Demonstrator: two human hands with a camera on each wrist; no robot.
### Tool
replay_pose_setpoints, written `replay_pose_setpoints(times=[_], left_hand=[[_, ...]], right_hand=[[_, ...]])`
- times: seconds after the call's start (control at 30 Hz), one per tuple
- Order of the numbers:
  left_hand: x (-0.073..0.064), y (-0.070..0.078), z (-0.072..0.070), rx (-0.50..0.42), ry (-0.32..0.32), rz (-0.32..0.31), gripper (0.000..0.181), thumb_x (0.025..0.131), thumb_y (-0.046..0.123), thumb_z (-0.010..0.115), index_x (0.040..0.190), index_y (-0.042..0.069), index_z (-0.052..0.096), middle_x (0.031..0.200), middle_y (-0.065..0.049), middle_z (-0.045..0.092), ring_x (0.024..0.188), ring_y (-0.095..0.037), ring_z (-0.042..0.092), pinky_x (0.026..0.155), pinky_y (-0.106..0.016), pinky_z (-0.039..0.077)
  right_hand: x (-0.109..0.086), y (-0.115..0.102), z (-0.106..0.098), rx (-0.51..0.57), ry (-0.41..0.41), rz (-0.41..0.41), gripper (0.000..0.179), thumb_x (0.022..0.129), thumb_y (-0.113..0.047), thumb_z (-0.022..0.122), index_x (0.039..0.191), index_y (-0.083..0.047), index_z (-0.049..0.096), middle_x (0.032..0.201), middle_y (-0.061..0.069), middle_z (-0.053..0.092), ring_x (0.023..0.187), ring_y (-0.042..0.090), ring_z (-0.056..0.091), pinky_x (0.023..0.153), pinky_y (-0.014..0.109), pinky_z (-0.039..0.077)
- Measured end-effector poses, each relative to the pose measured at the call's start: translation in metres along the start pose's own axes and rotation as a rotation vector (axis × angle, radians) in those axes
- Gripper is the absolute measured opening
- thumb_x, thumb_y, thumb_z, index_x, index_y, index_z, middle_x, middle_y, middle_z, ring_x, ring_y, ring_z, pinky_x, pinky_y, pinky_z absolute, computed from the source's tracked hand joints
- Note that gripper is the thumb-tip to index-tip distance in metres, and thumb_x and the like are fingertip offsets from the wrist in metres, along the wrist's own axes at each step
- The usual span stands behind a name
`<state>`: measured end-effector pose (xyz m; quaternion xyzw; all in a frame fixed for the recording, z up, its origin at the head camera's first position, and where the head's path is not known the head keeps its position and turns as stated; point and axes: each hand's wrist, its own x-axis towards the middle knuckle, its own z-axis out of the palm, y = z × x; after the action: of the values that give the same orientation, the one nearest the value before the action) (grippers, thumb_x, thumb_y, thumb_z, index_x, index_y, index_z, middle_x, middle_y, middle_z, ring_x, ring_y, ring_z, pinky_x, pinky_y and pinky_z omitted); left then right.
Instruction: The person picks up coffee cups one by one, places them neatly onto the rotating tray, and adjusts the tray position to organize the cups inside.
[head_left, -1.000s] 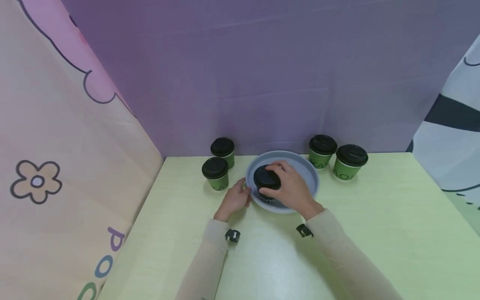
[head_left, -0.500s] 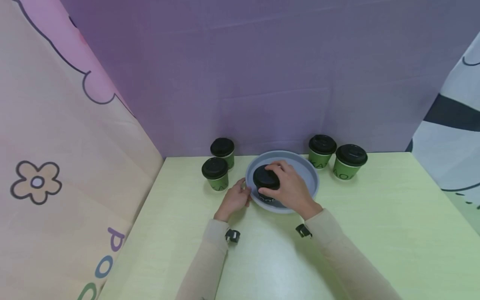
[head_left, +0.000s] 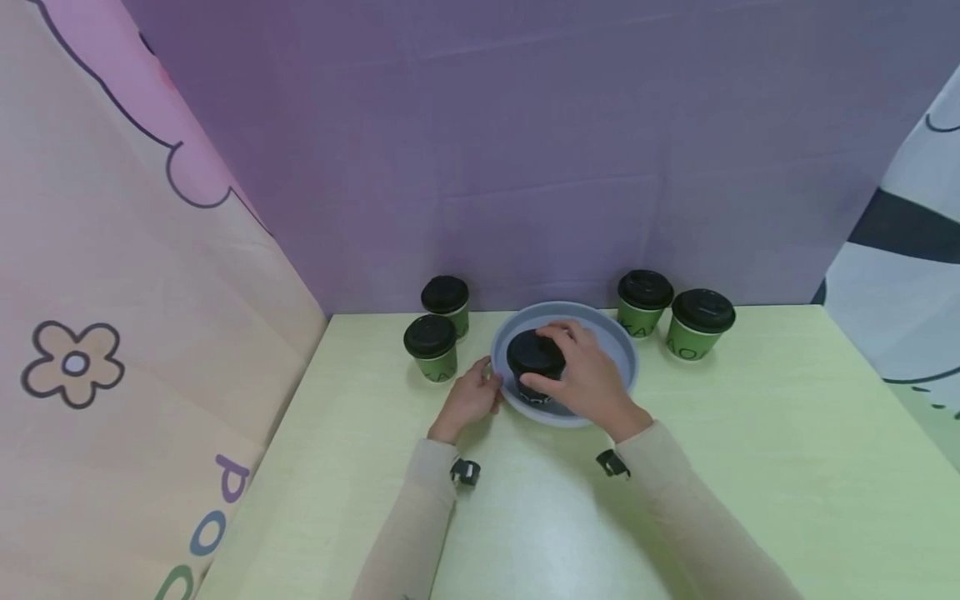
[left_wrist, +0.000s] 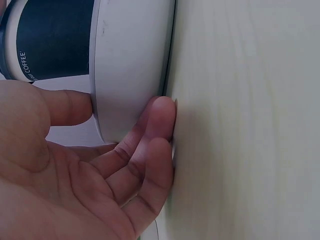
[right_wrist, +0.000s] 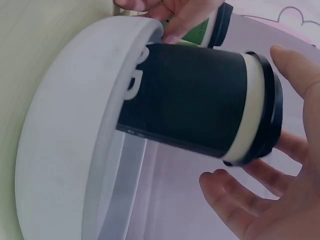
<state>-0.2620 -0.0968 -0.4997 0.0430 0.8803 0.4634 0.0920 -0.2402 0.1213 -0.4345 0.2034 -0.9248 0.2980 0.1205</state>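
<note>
A dark paper coffee cup [head_left: 534, 354] with a black lid stands inside a round blue-grey tray [head_left: 628, 346], toward its left side. My right hand [head_left: 592, 383] is around the lid from the right, fingers spread. In the right wrist view the thumb [right_wrist: 290, 67] stands a little off the lid, while fingertips lie behind and below its edge. My left hand [head_left: 468, 398] grips the tray's left rim. Its thumb [left_wrist: 72, 107] presses on the rim from above and its fingers [left_wrist: 160, 120] curl beneath the tray's side, close to the tabletop.
Two green cups with black lids, a front one [head_left: 433, 350] and a rear one [head_left: 447, 302], stand left of the tray. Two more, an inner one [head_left: 643, 304] and an outer one [head_left: 697, 325], stand right of it. A purple cloth wall [head_left: 487, 167] rises behind the table [head_left: 525, 517].
My right hand has shifted slightly to the right, its fingers loosening around the lid. The dark cup stays in the tray, and the left hand keeps its place at the rim.
</note>
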Motion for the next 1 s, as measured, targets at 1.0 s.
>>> replay_pose_setpoints(times=[1.0], left_hand=[[-0.002, 0.001, 0.000, -0.009, 0.014, 0.010, 0.053, 0.109, 0.026, 0.044, 0.157, 0.004, 0.037, 0.081, -0.010, 0.072, 0.058, -0.013, 0.059, 0.066, -0.028, 0.044]], right_hand=[[-0.017, 0.108, -0.080, 0.035, 0.515, 0.377, 0.043, 0.092, -0.021, 0.071, 0.127, 0.001, 0.061, 0.139, 0.032, 0.042, 0.128, 0.051, 0.029, 0.106, 0.066, 0.021]])
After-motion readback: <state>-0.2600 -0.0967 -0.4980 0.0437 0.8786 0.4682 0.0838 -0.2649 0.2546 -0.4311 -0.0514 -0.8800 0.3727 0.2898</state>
